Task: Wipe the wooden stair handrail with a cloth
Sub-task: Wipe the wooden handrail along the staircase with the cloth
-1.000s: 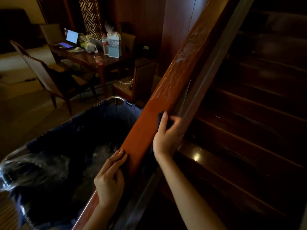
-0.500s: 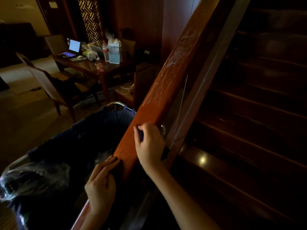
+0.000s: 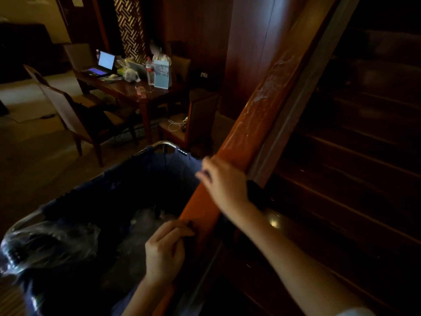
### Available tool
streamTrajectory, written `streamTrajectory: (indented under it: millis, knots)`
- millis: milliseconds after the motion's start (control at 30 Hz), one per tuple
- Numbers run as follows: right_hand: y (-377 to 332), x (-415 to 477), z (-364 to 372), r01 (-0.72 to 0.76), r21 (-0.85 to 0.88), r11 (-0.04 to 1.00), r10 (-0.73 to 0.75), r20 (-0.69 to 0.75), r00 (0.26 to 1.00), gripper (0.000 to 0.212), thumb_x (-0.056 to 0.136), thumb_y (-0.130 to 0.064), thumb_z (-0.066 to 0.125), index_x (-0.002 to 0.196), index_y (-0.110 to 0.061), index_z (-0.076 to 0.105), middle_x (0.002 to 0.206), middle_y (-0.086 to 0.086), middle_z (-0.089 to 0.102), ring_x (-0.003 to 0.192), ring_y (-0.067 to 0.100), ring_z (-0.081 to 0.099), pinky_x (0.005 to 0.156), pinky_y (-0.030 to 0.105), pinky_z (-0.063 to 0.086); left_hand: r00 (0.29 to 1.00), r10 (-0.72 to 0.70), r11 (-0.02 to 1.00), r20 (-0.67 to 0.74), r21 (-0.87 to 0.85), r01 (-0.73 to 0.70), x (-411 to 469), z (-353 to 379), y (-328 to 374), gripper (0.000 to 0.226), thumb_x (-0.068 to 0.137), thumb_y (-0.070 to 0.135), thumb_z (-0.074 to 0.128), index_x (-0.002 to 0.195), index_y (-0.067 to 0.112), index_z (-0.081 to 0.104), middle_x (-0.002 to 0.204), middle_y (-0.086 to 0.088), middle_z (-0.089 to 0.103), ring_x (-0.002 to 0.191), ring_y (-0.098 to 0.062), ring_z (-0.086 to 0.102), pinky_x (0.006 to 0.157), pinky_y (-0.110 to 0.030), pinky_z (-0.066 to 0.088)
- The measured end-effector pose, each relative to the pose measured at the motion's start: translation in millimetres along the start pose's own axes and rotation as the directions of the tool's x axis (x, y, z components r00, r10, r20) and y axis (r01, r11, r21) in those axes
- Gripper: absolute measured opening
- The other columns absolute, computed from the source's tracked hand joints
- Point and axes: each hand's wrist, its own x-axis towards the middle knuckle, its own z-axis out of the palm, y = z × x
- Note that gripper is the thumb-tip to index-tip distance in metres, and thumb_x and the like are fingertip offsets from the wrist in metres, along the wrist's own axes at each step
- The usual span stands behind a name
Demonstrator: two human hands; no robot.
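Note:
The reddish wooden handrail (image 3: 257,112) climbs diagonally from the lower middle to the upper right, with pale smears higher up. My right hand (image 3: 224,182) lies across the rail, fingers curved over its left edge, pressing a dark cloth (image 3: 256,192) that sticks out on the stair side. Most of the cloth is hidden under the hand. My left hand (image 3: 166,249) rests lower against the rail's left side, fingertips touching the wood, holding nothing.
A dark blue laundry cart (image 3: 164,145) with clear plastic bags (image 3: 45,245) stands left of the rail. Dark wooden stairs (image 3: 353,179) rise on the right. Behind, a table (image 3: 127,90) with a laptop, chairs and a seated person.
My right hand with the cloth slid down the rail, then back up and over to the left edge. My left hand stayed low on the rail's side.

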Motion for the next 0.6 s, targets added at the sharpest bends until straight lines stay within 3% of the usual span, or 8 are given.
streamTrajectory:
  millis: [67,133,233,300,367,433,533,600]
  knots:
    - [10.0,32.4,-11.4,-0.104,-0.101,0.989,0.093,-0.114,0.989,0.014,0.094,-0.032,0.060,0.098,-0.018,0.059,0.098,0.002,0.062,0.088,0.023,0.062,0.058,0.030,0.030,1.000,0.001,1.000,0.009,-0.010,-0.001,3.7,-0.6,0.5,0.032,0.074,0.002,0.043,0.073,0.011,0.073,0.088,0.005,0.068,0.089,-0.003,0.066,0.077,-0.019,0.052]
    - [-2.6,45.5,2.9,-0.104,-0.271,0.957,0.078,-0.106,0.991,0.015,0.097,-0.032,0.056,0.108,-0.022,0.058,0.106,-0.002,0.062,0.095,0.019,0.063,0.062,0.030,0.040,0.999,-0.027,0.999,-0.021,-0.032,0.027,7.4,-0.9,0.8,0.032,0.073,0.000,0.043,0.073,0.012,0.073,0.088,0.006,0.068,0.085,-0.002,0.065,0.075,-0.016,0.050]
    - [-45.1,12.0,31.6,0.080,-0.382,0.921,-0.088,-0.003,0.996,0.016,0.080,-0.040,0.074,0.087,-0.028,0.064,0.080,-0.008,0.064,0.073,0.008,0.065,0.056,0.023,0.045,0.986,-0.128,0.990,-0.106,-0.068,0.121,10.8,-4.1,-9.3,0.034,0.072,-0.011,0.048,0.074,0.014,0.071,0.085,0.010,0.068,0.081,0.001,0.064,0.071,-0.014,0.047]
    - [-57.0,-15.9,42.4,0.187,-0.229,0.955,-0.177,0.064,0.982,0.021,0.075,-0.037,0.079,0.077,-0.025,0.061,0.071,-0.006,0.062,0.065,0.013,0.063,0.051,0.027,0.043,0.952,-0.250,0.964,-0.175,-0.133,0.229,14.2,-7.1,-17.5,0.036,0.071,-0.013,0.050,0.078,0.017,0.068,0.082,0.013,0.066,0.075,-0.002,0.063,0.065,-0.019,0.048]
    - [-53.8,-24.6,43.0,0.172,0.033,0.985,-0.172,0.027,0.985,0.018,0.084,-0.033,0.072,0.081,-0.021,0.060,0.076,-0.004,0.063,0.069,0.017,0.062,0.054,0.032,0.043,0.910,-0.376,0.909,-0.173,-0.261,0.326,21.6,-10.5,-21.5,0.033,0.079,-0.004,0.048,0.097,0.019,0.066,0.093,0.011,0.065,0.082,-0.005,0.064,0.066,-0.019,0.050]
    - [-50.1,-21.8,35.3,0.034,0.299,0.954,-0.028,-0.025,0.999,0.014,0.090,-0.035,0.066,0.087,-0.022,0.063,0.082,-0.007,0.068,0.077,0.009,0.064,0.062,0.028,0.047,0.880,-0.474,0.770,0.034,-0.470,0.432,33.6,-13.4,-22.0,0.037,0.092,0.012,0.053,0.128,0.021,0.056,0.121,0.005,0.062,0.108,-0.009,0.062,0.082,-0.022,0.053]
    - [-54.1,-6.8,26.4,-0.162,0.700,0.695,0.165,0.065,0.984,0.005,0.091,-0.021,0.067,0.090,-0.025,0.065,0.090,-0.008,0.071,0.089,0.005,0.067,0.078,0.023,0.051,0.820,-0.392,0.414,0.417,-0.717,0.561,60.7,-15.0,-17.1,0.036,0.095,0.028,0.057,0.131,0.029,0.057,0.130,-0.004,0.062,0.122,-0.021,0.058,0.097,-0.040,0.049]
    - [-60.6,5.1,19.8,-0.189,0.846,0.498,0.209,0.095,0.973,0.013,0.090,-0.013,0.067,0.091,-0.026,0.066,0.091,-0.009,0.071,0.092,0.005,0.066,0.079,0.016,0.048,0.851,-0.325,0.447,0.412,-0.726,0.522,75.5,-17.8,-11.5,0.025,0.093,0.028,0.057,0.116,0.020,0.066,0.109,-0.005,0.069,0.103,-0.020,0.065,0.085,-0.033,0.053]
